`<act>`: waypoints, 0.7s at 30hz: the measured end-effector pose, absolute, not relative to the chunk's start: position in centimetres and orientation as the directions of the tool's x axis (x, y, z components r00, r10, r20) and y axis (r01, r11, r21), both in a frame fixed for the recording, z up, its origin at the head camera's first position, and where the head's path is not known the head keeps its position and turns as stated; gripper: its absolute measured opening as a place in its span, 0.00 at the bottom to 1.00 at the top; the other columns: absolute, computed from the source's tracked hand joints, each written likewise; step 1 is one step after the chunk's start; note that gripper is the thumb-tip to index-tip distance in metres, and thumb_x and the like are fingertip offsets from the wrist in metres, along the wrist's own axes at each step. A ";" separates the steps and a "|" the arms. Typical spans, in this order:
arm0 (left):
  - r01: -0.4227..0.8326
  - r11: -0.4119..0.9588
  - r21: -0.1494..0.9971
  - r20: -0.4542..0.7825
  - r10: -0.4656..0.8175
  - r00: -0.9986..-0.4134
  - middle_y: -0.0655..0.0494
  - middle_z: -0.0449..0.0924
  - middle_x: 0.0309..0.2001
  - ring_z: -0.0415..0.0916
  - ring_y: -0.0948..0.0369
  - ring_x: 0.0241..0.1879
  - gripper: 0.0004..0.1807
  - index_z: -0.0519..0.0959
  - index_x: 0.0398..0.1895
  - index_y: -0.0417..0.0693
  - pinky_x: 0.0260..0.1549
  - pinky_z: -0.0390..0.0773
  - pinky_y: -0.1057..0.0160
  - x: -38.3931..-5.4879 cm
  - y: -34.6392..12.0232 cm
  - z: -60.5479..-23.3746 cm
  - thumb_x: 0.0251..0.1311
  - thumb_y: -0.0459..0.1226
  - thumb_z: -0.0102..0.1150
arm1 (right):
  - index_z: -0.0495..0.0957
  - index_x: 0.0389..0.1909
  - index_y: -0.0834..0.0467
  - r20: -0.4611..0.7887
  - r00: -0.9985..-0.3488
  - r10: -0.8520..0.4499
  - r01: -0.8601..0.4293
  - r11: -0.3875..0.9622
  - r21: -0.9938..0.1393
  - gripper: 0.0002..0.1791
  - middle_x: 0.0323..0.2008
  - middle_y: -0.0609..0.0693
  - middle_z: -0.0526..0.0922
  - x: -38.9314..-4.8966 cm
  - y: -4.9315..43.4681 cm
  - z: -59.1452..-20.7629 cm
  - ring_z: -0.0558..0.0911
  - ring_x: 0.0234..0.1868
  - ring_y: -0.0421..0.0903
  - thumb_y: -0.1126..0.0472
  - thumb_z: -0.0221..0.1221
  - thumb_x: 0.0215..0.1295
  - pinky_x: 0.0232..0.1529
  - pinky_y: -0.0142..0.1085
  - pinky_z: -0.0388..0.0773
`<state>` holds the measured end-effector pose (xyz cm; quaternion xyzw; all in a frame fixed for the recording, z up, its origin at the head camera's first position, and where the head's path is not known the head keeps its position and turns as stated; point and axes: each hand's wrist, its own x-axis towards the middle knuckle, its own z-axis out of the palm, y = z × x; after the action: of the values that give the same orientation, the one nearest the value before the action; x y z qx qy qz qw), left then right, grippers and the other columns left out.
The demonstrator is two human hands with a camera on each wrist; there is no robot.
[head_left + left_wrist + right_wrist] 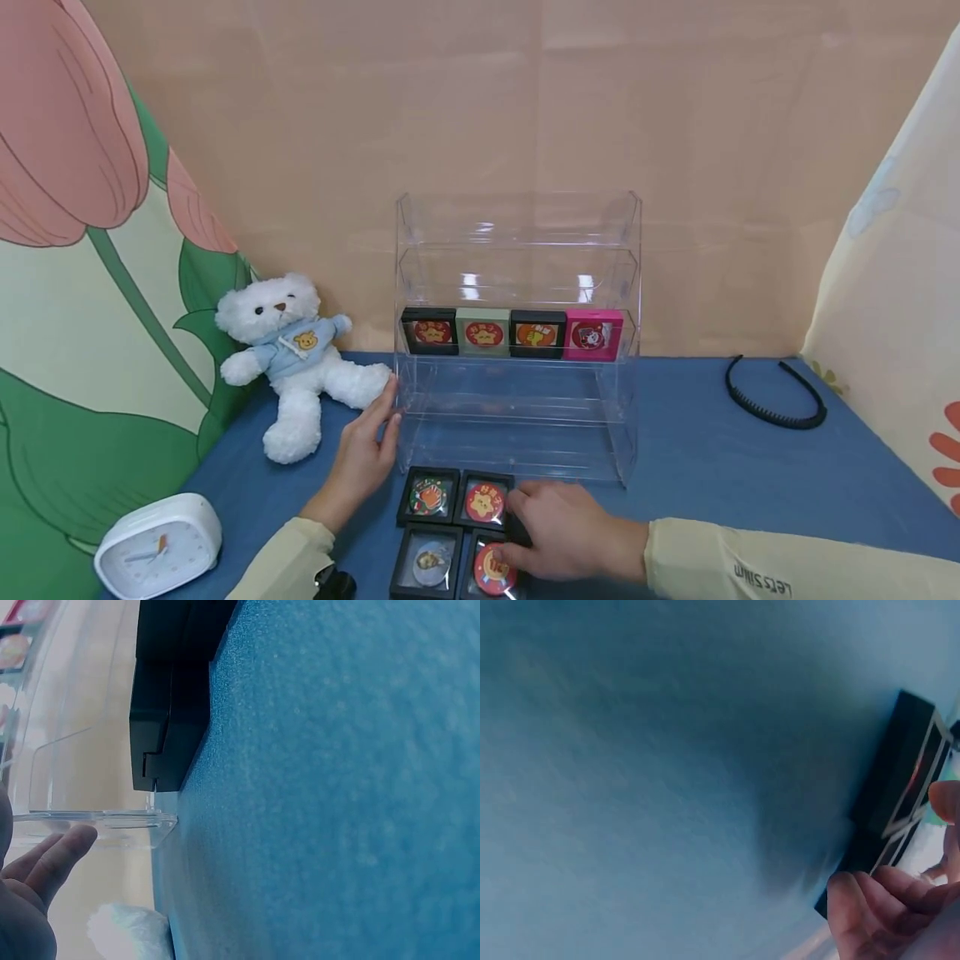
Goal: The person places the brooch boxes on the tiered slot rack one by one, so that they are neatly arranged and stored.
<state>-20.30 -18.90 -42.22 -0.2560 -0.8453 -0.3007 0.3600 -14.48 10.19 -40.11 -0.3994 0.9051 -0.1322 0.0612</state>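
Observation:
My left hand [362, 454] has its fingers extended along the left side of a clear acrylic tiered rack [517, 417], fingertips at the panel. Four black display boxes with round badges lie in two rows in front of it. My right hand [570, 529] is at their right side: bent fingers [877, 900] touch the edge of the upper right box [483, 502], and the thumb lies over the lower right box [491, 569]. Left of these are the upper left box [428, 497] and the lower left box [426, 565].
On the rack's middle shelf stand several small badge boxes [483, 333]: black, pale green, black and pink. Left of the rack sits a white teddy bear [296, 358] in a blue top. A white clock [159, 546] is at front left, a black headband [776, 414] at right.

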 end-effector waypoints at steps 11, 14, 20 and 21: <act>0.640 0.695 0.329 0.746 0.224 -0.627 0.40 0.67 0.62 0.77 0.48 0.49 0.33 0.63 0.67 0.34 0.42 0.77 0.52 -20.3 -18.8 -42.1 0.57 0.22 0.58 | 0.81 0.39 0.52 -0.119 -0.687 -0.717 -0.627 0.667 -0.402 0.29 0.29 0.35 0.73 -13.3 11.5 -41.1 0.71 0.29 0.32 0.31 0.58 0.54 0.22 0.32 0.74; 0.639 0.697 0.327 0.749 0.221 -0.625 0.40 0.67 0.62 0.76 0.49 0.49 0.32 0.63 0.67 0.34 0.43 0.77 0.52 -20.3 -18.8 -42.2 0.57 0.22 0.58 | 0.82 0.41 0.52 -0.131 -0.685 -0.717 -0.619 0.667 -0.414 0.29 0.30 0.35 0.73 -13.3 11.6 -41.1 0.71 0.30 0.32 0.31 0.59 0.54 0.22 0.33 0.74; 0.632 0.699 0.336 0.744 0.215 -0.633 0.40 0.68 0.62 0.79 0.48 0.45 0.33 0.62 0.68 0.35 0.41 0.78 0.52 -20.2 -18.9 -42.2 0.57 0.22 0.58 | 0.82 0.44 0.52 -0.123 -0.666 -0.736 -0.647 0.652 -0.395 0.31 0.30 0.35 0.72 -13.1 11.5 -41.1 0.70 0.30 0.32 0.30 0.59 0.53 0.22 0.32 0.74; 0.630 0.700 0.338 0.742 0.214 -0.636 0.40 0.67 0.62 0.79 0.47 0.45 0.33 0.62 0.68 0.36 0.41 0.78 0.52 -20.1 -18.9 -42.2 0.58 0.22 0.57 | 0.82 0.44 0.52 -0.124 -0.668 -0.734 -0.645 0.654 -0.395 0.31 0.30 0.35 0.72 -13.1 11.5 -41.1 0.70 0.30 0.32 0.30 0.59 0.53 0.22 0.32 0.74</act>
<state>-20.11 -18.90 -42.16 -0.2470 -0.8536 -0.2986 0.3481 -13.06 11.47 -41.14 -0.3834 0.8989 -0.1611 0.1377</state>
